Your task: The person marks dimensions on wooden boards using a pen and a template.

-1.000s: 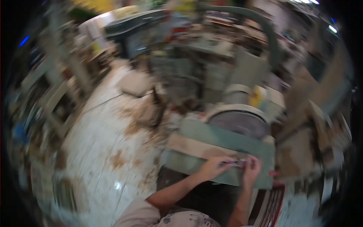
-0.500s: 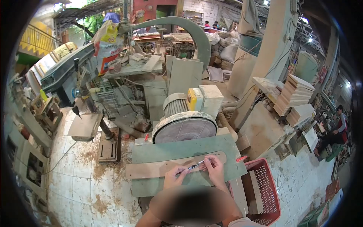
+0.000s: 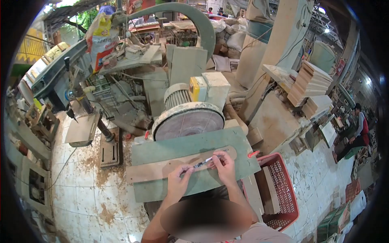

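A long flat wooden board [image 3: 150, 170] with a rounded right end lies across the green machine table [image 3: 190, 148], in front of the round sanding disc [image 3: 188, 123]. My left hand [image 3: 178, 182] and my right hand [image 3: 223, 166] both pinch a slim dark pen [image 3: 201, 163] just above the board. The left fingers hold its lower end and the right fingers hold its upper end. The pen points up and to the right.
A red plastic basket [image 3: 279, 190] with wood pieces stands at the right of the table. Stacked wooden boards [image 3: 310, 83] sit on a bench at the right. A drill press [image 3: 83, 121] stands at the left on a sawdust-strewn tiled floor. A person [image 3: 358, 129] sits far right.
The view was swinging and blurred a second ago and is now steady over the sander table. My hands keep hold of the pen above the board, with little movement.
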Action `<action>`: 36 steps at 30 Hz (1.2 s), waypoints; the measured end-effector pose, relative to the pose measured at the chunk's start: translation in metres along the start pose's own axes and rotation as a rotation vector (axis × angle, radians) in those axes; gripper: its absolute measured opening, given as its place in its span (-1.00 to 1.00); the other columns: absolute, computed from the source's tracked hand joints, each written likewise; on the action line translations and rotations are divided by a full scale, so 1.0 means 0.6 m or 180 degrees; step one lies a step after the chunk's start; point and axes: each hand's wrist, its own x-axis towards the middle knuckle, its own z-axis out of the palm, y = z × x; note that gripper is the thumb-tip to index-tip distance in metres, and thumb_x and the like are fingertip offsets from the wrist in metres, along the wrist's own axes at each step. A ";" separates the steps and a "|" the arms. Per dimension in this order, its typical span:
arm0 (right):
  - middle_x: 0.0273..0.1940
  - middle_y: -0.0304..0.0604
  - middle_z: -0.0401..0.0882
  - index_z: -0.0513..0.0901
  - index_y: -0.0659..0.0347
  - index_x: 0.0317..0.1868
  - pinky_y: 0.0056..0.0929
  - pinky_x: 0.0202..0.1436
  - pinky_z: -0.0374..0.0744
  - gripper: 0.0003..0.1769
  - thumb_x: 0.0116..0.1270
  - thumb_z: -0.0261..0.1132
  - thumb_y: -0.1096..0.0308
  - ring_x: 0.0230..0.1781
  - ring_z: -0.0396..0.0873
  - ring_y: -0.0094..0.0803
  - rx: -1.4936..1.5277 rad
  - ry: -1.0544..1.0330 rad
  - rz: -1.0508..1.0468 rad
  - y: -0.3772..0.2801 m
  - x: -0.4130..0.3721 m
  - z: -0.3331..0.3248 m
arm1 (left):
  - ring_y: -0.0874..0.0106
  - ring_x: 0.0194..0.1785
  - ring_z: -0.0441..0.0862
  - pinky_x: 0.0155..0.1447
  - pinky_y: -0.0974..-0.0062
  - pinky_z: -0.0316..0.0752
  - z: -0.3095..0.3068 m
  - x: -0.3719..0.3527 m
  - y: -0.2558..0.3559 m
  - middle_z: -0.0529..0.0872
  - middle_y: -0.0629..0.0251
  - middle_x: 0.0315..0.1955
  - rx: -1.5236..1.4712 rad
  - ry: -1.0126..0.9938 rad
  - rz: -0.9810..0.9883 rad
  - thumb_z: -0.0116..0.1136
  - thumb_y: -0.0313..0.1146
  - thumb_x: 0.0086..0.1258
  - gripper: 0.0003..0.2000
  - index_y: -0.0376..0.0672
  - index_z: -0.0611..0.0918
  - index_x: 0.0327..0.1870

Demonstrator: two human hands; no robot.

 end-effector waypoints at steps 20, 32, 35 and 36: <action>0.05 -0.08 0.64 0.47 0.21 0.07 -0.57 -0.20 0.61 -0.81 0.51 0.07 0.48 -0.19 0.69 -0.47 0.0443 -0.0420 -0.0140 -0.001 0.005 -0.011 | 0.50 -0.13 0.71 0.02 0.56 0.55 0.003 0.008 -0.020 0.76 0.20 -0.27 -0.0432 0.0101 -0.0057 0.16 -0.53 0.42 -0.88 -0.36 0.62 -0.10; 0.11 -0.05 0.61 0.48 0.22 0.05 -0.57 -0.18 0.62 -0.83 0.51 0.10 0.43 -0.16 0.70 -0.47 0.0455 -0.0449 -0.0149 -0.006 0.005 -0.009 | 0.52 -0.09 0.67 0.08 0.58 0.53 -0.002 0.005 -0.012 0.72 0.24 -0.18 -0.0414 0.0063 -0.0104 0.17 -0.61 0.39 -0.89 -0.36 0.62 -0.11; 0.13 -0.04 0.59 0.49 0.22 0.03 -0.55 -0.16 0.64 -0.84 0.51 0.13 0.40 -0.16 0.70 -0.46 0.0480 -0.0447 -0.0084 -0.001 0.006 -0.011 | 0.54 -0.10 0.66 0.07 0.59 0.53 -0.002 0.005 -0.015 0.71 0.27 -0.17 -0.0414 0.0083 -0.0052 0.16 -0.64 0.38 -0.89 -0.34 0.63 -0.13; 0.13 -0.04 0.59 0.49 0.22 0.03 -0.55 -0.16 0.64 -0.84 0.51 0.13 0.40 -0.16 0.70 -0.46 0.0479 -0.0450 -0.0083 -0.001 0.006 -0.011 | 0.55 -0.10 0.65 0.06 0.59 0.53 -0.002 0.005 -0.016 0.71 0.28 -0.17 -0.0449 0.0080 -0.0026 0.16 -0.65 0.37 -0.89 -0.32 0.63 -0.13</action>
